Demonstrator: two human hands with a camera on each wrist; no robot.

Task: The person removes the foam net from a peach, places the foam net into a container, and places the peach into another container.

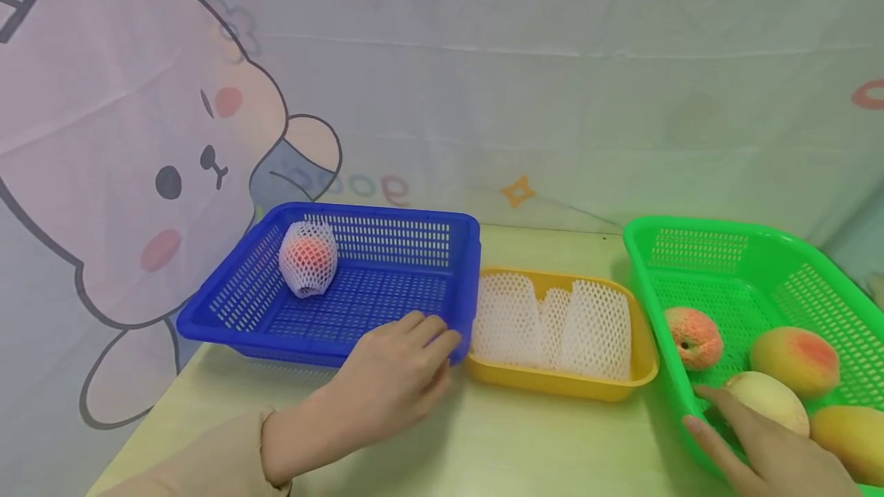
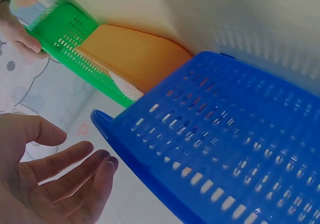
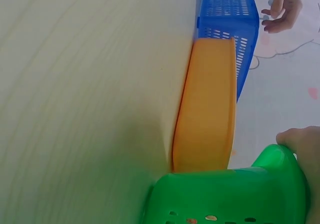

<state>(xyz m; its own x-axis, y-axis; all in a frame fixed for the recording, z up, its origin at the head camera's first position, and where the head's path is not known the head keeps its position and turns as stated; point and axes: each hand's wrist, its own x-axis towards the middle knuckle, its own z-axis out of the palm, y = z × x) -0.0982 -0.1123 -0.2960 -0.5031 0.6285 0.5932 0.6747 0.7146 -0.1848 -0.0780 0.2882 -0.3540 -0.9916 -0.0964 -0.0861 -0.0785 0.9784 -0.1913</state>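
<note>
My left hand (image 1: 397, 374) hovers beside the front right corner of the blue basket (image 1: 476, 251). Its fingers are loosely bent with nothing between them, as the left wrist view shows. Inside that basket lies a reddish fruit in a white foam net (image 1: 308, 261). At the left rim of the green basket (image 1: 638, 267) is my right hand (image 1: 773, 451), thumb and a finger extended, the other fingers mostly hidden. Near it lie a pale round fruit (image 1: 770, 399), a peach (image 1: 694, 337), a yellow-red fruit (image 1: 796, 361) and a yellow fruit (image 1: 856, 439).
Between the two baskets stands a yellow tray (image 1: 552, 382) holding white foam net sleeves (image 1: 597, 328). All three containers sit on a pale wooden table (image 1: 532, 443). A printed cloth (image 1: 483, 98) hangs behind them.
</note>
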